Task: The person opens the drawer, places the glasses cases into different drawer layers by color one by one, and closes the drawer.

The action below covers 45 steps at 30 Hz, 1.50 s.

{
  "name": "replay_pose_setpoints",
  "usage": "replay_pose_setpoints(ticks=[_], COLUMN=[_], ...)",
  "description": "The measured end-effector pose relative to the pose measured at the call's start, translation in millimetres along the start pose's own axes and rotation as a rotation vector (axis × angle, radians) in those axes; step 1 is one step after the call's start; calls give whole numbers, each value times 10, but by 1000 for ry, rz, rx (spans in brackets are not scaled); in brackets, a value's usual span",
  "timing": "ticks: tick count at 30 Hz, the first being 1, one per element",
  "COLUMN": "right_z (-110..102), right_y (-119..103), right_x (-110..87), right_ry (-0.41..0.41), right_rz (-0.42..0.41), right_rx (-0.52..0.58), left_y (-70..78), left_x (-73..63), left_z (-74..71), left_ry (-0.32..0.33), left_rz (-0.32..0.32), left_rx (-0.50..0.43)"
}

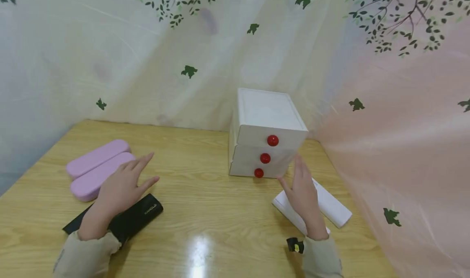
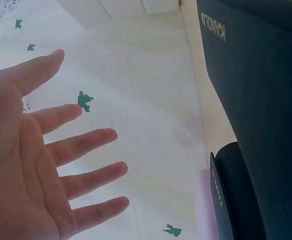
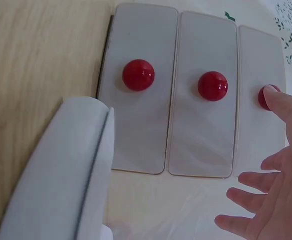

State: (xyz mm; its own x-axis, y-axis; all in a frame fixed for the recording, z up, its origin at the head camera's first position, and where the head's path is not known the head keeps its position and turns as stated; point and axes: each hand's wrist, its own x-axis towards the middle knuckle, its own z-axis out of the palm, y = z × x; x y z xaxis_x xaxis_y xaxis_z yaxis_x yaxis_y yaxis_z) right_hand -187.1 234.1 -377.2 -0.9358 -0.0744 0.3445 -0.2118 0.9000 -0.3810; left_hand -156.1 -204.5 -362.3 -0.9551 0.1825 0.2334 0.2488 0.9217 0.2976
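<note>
My left hand (image 1: 123, 186) is held over two black cases (image 1: 137, 217), its fingers spread and its palm bare in the left wrist view. Gold lettering marks the black cases, which it partly covers in the head view. Just beyond lie two purple oblong cases (image 1: 96, 159), side by side. With fingers extended, my right hand (image 1: 304, 196) hovers over two white cases (image 1: 332, 202), in front of a white three-drawer box (image 1: 271, 111). Each drawer front has a round red knob (image 3: 138, 75). The thumb overlaps the top knob in the right wrist view, and all drawers are closed.
A wooden table (image 1: 198, 212) carries everything. Behind it hangs a pale curtain (image 1: 158, 58) with leaf and bird prints, and it also runs along the right side. A small black device (image 1: 295, 244) sits by the right sleeve.
</note>
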Motion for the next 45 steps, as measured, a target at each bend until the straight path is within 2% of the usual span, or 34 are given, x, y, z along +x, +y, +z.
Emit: replay_pose_setpoints(ticks=[8, 14, 17, 27, 32, 45], right_z=[-171, -289, -350, -508, -514, -477], right_y=[34, 102, 154, 231, 275, 273], right_x=[175, 432, 575, 914, 999, 1074], right_ry=[-3, 64, 66, -54, -61, -24], right_rz=[50, 10, -13, 3, 40, 40], right_rx=[81, 151, 229, 603, 611, 612], left_y=[-4, -1, -2, -42, -49, -107], left_x=[3, 11, 22, 28, 35, 28], left_z=[-19, -68, -86, -119, -124, -107], left_ry=[-23, -18, -21, -13, -20, -32], left_rz=[-14, -22, -32, -32, -17, -13], left_rx=[-82, -89, -95, -106, -127, -162])
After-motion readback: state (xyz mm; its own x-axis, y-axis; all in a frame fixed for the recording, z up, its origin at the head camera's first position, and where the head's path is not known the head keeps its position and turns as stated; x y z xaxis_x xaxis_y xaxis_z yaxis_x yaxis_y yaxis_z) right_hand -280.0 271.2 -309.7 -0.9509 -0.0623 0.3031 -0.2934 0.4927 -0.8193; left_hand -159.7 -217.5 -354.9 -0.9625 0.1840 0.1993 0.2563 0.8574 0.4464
